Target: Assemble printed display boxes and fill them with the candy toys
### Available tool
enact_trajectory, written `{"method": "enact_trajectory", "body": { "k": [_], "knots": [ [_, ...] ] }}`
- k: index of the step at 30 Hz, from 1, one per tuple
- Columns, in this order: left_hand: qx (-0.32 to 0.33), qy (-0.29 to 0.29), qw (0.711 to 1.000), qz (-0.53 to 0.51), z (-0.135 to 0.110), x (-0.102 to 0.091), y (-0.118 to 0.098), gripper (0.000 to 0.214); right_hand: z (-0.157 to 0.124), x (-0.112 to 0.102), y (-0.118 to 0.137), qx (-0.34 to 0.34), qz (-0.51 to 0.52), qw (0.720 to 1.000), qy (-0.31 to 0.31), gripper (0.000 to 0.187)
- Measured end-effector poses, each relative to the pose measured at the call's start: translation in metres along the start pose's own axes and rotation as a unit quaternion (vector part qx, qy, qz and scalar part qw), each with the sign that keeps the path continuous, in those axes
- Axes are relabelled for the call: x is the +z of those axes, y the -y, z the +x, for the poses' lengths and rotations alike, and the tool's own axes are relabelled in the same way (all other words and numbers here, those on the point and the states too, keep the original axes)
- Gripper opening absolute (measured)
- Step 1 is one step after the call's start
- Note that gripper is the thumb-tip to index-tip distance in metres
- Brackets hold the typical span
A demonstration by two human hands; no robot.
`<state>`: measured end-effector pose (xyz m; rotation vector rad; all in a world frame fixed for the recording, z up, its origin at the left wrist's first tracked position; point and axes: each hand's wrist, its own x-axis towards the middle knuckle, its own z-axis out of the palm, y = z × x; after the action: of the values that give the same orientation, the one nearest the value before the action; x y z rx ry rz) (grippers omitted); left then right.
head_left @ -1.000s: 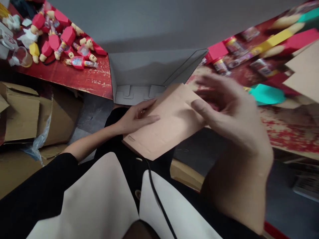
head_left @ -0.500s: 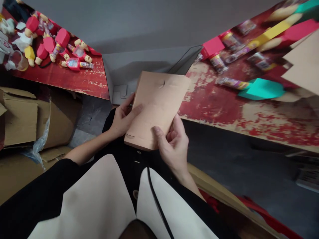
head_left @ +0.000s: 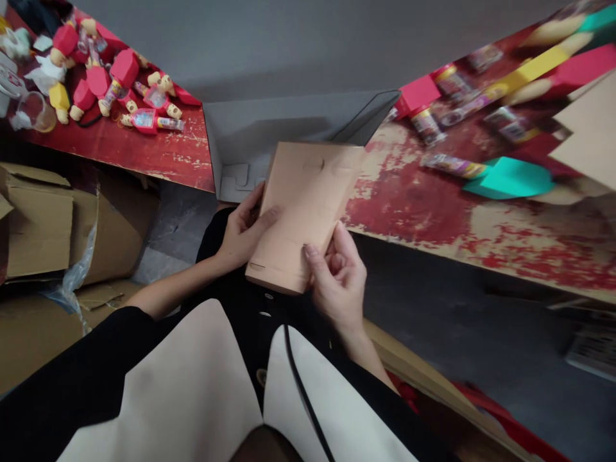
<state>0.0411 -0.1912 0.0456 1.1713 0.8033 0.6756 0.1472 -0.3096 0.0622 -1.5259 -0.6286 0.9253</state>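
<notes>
Fingers (head_left: 262, 221) of the left hand (head_left: 238, 237) and right hand (head_left: 339, 282) grip one peach cardboard sheet (head_left: 303, 212).

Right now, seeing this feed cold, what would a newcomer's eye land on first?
At the centre, a flat tan card is held between the left hand and right hand. Just beyond it stands an open grey carton. On the worn red table to its upper left, red-topped toy figures lie heaped.

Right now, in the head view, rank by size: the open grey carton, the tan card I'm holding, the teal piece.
Open grey carton and tan card: too close to rank; the card is nearer and covers part of the carton. Smallest: the teal piece.
</notes>
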Motion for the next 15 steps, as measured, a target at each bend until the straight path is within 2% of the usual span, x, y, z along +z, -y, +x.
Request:
{"method": "enact_trajectory", "body": {
  "k": [4,6,9,10,12,15],
  "knots": [
    [0.012,0.001,1.0,-0.012,-0.008,0.007,0.009,0.085,0.005,-0.01,-0.003,-0.008,-0.02,1.0,0.006,0.073],
    [0.038,-0.013,0.998,0.038,-0.007,0.004,0.007,0.084,0.011,-0.022,0.0,-0.023,-0.049,0.999,0.005,0.07],
    [0.135,-0.07,0.972,0.18,0.007,-0.01,-0.015,0.078,0.026,-0.049,0.013,-0.026,-0.101,0.993,0.047,0.062],
    [0.163,-0.066,0.958,0.226,0.015,-0.015,-0.026,0.074,0.032,-0.058,0.02,-0.016,-0.126,0.989,0.078,0.06],
    [0.192,0.01,0.934,0.3,0.032,-0.022,-0.049,0.065,0.043,-0.072,0.033,0.007,-0.166,0.975,0.147,0.059],
    [0.171,0.17,0.897,0.37,0.05,-0.024,-0.07,0.063,0.054,-0.08,0.048,0.062,-0.165,0.951,0.253,0.059]
  ]
}}
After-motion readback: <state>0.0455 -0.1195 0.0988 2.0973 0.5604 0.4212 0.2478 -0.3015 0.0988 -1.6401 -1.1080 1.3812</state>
